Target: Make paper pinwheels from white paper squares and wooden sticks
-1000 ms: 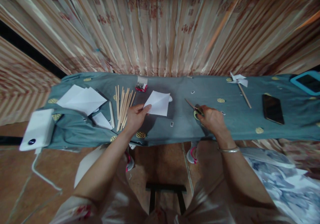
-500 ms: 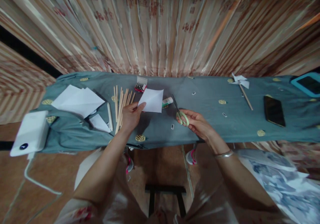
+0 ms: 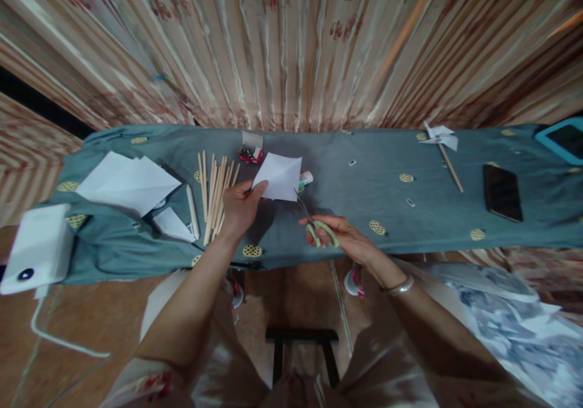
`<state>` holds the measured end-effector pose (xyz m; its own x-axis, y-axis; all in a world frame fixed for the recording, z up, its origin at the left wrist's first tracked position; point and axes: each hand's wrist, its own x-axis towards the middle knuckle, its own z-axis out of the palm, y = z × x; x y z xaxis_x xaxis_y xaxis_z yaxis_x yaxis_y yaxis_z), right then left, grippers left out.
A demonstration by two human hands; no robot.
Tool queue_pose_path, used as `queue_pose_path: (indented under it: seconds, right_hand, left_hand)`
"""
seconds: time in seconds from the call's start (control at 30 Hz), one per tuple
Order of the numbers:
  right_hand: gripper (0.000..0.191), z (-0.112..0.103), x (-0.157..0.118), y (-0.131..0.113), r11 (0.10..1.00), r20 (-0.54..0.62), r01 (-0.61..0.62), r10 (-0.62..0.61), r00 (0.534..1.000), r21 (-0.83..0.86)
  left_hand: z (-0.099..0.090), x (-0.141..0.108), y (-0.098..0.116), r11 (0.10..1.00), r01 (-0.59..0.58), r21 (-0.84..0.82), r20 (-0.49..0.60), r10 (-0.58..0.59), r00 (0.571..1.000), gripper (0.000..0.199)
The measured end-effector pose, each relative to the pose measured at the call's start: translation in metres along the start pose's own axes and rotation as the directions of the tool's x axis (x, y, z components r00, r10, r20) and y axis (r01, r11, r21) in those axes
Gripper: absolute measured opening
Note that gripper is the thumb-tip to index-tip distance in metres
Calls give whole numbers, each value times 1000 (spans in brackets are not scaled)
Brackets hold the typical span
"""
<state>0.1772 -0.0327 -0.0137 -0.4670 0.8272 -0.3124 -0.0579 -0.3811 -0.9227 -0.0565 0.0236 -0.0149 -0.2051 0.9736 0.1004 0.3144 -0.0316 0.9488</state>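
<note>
My left hand pinches the left corner of a white square sheet of paper, held above the cloth. Green-handled scissors are in my right hand, their blades pointing up and left at the paper's lower right corner. Whether the blades touch the paper I cannot tell. Partly hidden behind the sheet lies a glue stick. Several wooden sticks lie just left of my left hand, and a small red and white box of metal pieces stands behind it.
On the left of the cloth-covered table are stacked white sheets, a folded paper piece, a white pen-like stick and a white power bank with a cable. To the right lie a paper pinwheel and a dark phone.
The scissors in my right hand have swung left, bringing the blades to the paper's corner. My left hand still holds the sheet. The whole view has shifted slightly.
</note>
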Motion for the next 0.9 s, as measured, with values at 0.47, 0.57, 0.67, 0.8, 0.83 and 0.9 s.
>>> queue_pose_path:
  seconds: [0.47,0.57,0.67,0.8,0.83,0.9]
  right_hand:
    - [53,-3,-1,6,1000,10,0,0,1000,27]
    - [53,-4,-1,8,1000,-1,20,-20,1000,0]
    - [52,-6,0,10,999,-5,42,-42,999,-17]
    - [53,-6,0,11,999,-7,46,-46,999,-23]
    - [53,-6,1,10,999,-5,44,-44,999,-20]
    - [53,-6,0,10,999,1,44,-44,999,-15]
  left_hand:
    - [11,0,1,1000,-16,9,31,16,999,25]
    - [11,0,1,1000,-18,5,33,18,999,25]
    - [11,0,0,1000,-21,6,28,20,999,24]
    - [11,-1,-3,999,-32,-2,23,32,999,26]
    - [12,-1,-3,999,-35,-4,23,35,999,26]
    - [12,-1,-3,999,-35,-3,24,35,999,27]
